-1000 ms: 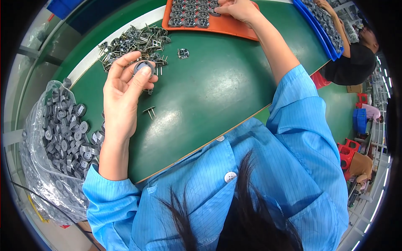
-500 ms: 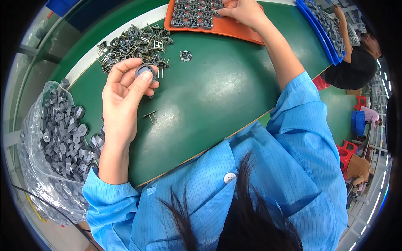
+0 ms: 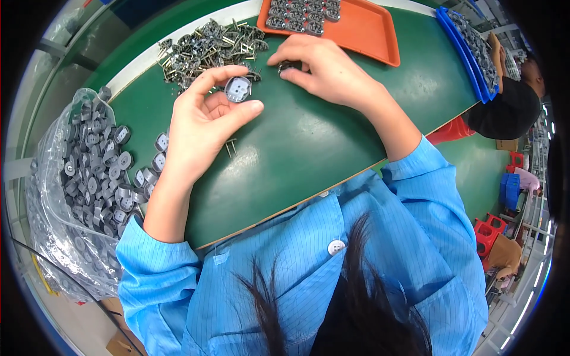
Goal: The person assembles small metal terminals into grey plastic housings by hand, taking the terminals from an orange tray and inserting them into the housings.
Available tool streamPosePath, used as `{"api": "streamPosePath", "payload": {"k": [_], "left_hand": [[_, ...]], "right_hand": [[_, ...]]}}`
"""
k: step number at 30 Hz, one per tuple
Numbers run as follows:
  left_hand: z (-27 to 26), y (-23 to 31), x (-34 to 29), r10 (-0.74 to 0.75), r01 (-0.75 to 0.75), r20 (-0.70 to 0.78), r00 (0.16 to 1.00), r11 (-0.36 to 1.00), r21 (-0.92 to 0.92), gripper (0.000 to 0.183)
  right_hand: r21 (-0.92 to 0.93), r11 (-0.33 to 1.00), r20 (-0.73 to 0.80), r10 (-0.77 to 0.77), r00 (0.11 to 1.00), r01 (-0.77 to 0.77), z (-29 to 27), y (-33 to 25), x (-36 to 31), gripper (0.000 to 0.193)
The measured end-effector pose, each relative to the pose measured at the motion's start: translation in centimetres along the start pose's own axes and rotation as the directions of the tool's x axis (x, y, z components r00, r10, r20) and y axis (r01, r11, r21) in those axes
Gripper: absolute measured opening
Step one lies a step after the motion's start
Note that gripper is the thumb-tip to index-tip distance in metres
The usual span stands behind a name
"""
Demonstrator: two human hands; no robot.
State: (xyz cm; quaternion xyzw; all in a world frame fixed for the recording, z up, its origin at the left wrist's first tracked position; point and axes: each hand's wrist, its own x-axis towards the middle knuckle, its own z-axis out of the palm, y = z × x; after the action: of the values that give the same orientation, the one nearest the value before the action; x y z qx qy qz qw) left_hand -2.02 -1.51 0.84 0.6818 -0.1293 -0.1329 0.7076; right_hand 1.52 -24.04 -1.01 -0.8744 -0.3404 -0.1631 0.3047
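My left hand (image 3: 199, 127) holds a round grey plastic housing (image 3: 238, 89) at its fingertips. The housing's hollow side with small holes faces up. My right hand (image 3: 335, 74) is above the table, its thumb and fingers closing round a small dark circuit board (image 3: 289, 66), partly hidden by the fingers. Just beyond my left hand lies a tangled heap of circuit boards with metal pins (image 3: 208, 53). A loose pronged metal piece (image 3: 231, 147) rests on the table beside my left wrist.
An orange tray (image 3: 371, 38) at the far side holds rows of filled round housings (image 3: 306, 15). To the left, a clear plastic bag (image 3: 50, 172) spills grey housings (image 3: 95, 172) onto the green table (image 3: 285, 160). A blue bin (image 3: 469, 59) and another person (image 3: 504, 107) are at the far right.
My right hand has left the orange tray and come back toward me to the loose circuit board. My left hand has turned the housing so its hollow side shows.
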Motion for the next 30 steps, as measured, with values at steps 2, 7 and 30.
{"api": "streamPosePath", "payload": {"k": [2,7,30], "left_hand": [[0.1,-0.4,-0.3,0.005,-0.005,-0.005,1.000,0.998,0.070,0.042],[0.5,-0.6,-0.3,0.138,-0.121,-0.062,0.988,0.966,0.230,0.039],[1.3,-1.0,-0.9,0.273,-0.250,-0.006,0.962,0.888,0.386,0.031]], "right_hand": [[-0.027,0.972,0.135,0.235,0.963,-0.233,-0.8,-0.6,-0.2,0.022],[0.723,0.419,0.335,0.484,0.809,-0.550,-2.5,-3.9,-0.4,0.016],[0.154,0.982,-0.215,0.140,0.966,-0.108,0.6,-7.5,-0.4,0.017]]}}
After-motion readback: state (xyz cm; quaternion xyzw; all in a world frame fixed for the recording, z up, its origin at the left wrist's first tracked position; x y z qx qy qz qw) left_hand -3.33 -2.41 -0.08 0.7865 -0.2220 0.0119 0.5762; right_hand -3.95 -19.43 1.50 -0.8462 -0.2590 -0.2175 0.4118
